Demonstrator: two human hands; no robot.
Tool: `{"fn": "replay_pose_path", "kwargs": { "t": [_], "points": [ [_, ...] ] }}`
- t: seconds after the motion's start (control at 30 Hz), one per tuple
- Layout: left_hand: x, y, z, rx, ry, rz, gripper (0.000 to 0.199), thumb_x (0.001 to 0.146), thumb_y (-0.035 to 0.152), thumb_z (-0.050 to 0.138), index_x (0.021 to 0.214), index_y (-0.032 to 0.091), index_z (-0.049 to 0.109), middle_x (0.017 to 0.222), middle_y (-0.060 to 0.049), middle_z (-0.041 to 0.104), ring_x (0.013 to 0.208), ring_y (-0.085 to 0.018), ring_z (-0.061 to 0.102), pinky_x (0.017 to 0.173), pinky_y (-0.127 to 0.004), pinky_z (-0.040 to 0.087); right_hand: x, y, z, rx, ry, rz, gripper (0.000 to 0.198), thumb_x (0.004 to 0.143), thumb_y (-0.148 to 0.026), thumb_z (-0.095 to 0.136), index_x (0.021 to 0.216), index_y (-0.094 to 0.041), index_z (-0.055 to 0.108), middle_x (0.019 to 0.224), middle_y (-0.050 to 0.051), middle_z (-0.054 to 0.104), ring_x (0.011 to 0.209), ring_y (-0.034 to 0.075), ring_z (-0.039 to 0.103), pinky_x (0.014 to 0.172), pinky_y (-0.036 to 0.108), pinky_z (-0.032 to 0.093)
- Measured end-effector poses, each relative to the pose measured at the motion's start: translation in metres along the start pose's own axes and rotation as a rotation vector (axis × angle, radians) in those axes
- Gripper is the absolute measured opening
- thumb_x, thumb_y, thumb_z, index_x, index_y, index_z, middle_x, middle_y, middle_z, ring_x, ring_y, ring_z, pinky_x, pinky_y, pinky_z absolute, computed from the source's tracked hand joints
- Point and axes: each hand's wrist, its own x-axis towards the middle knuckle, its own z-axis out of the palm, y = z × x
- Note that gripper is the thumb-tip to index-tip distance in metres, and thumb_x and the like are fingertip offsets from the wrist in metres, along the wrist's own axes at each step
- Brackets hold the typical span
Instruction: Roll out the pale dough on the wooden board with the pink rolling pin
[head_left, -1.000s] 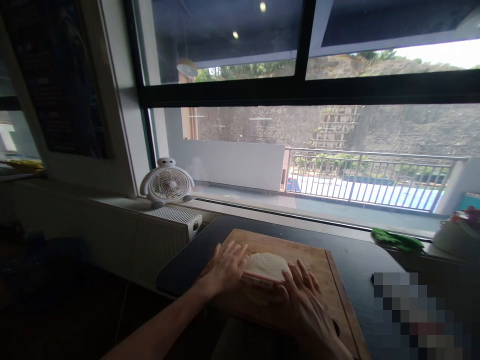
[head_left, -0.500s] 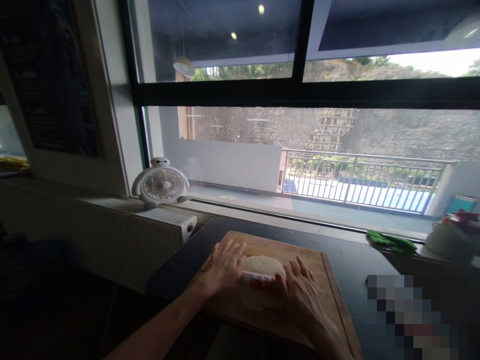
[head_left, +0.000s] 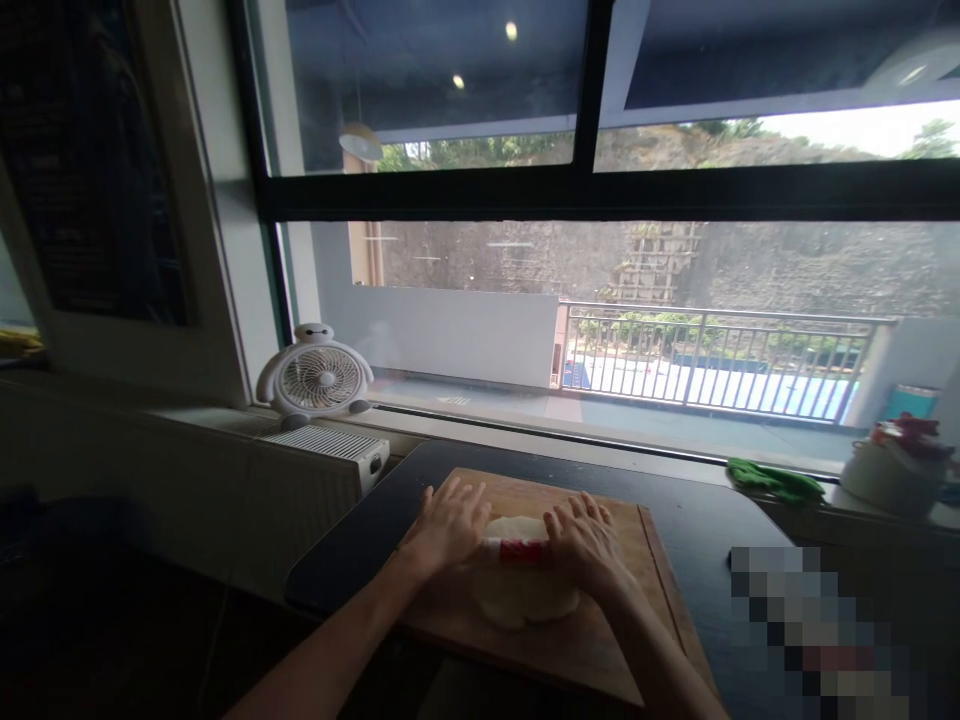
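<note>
A flattened sheet of pale dough (head_left: pixel 525 600) lies on a wooden board (head_left: pixel 626 640). Across the dough rests a white cylinder with red print (head_left: pixel 523 552); whether it is a bottle or a wrapped rolling pin I cannot tell. My left hand (head_left: pixel 452 522) lies palm down over the cylinder's left end, fingers stretched forward and a little apart. Over the right end, my right hand (head_left: pixel 586 540) is likewise flat with its fingers extended. Both hands hide the cylinder's ends, and neither wraps round it.
The board sits on a dark table (head_left: pixel 360 530) beside a window. A white fan (head_left: pixel 322 380) stands at the left near a radiator (head_left: pixel 345 460). On the sill at right are a green cloth (head_left: pixel 776 482) and a pale container (head_left: pixel 892 475). A pixelated patch covers the table's right side.
My right hand has moved left, onto the cylinder. The cylinder has turned, showing a larger red patch, and more dough shows on its near side. The camera view has shifted slightly.
</note>
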Motion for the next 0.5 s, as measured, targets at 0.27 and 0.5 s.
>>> {"fn": "replay_pose_path", "kwargs": {
  "t": [0.27,0.5],
  "points": [
    [-0.009,-0.004,0.001,-0.011,-0.058,0.001,0.051,0.09,0.041,0.029,0.136,0.022,0.042,0.14,-0.007,0.041,0.134,-0.029,0.026,0.106,-0.055,0.016,-0.023,-0.001,0.003,-0.001,0.035,-0.013,0.052,0.094,-0.038,0.017,0.116,-0.017,0.059,0.135,0.01,0.045,0.134,0.024,0.022,0.107,0.042,0.017],
    [-0.081,0.005,-0.015,0.004,0.048,0.143,0.046,0.094,0.042,0.024,0.137,0.033,0.038,0.143,0.001,0.037,0.135,-0.024,0.024,0.109,-0.051,0.011,-0.085,0.002,0.022,-0.02,0.159,-0.102,0.055,0.093,-0.038,0.022,0.14,-0.012,0.033,0.147,0.009,0.024,0.137,0.024,0.01,0.11,0.04,0.015]
  ]
}}
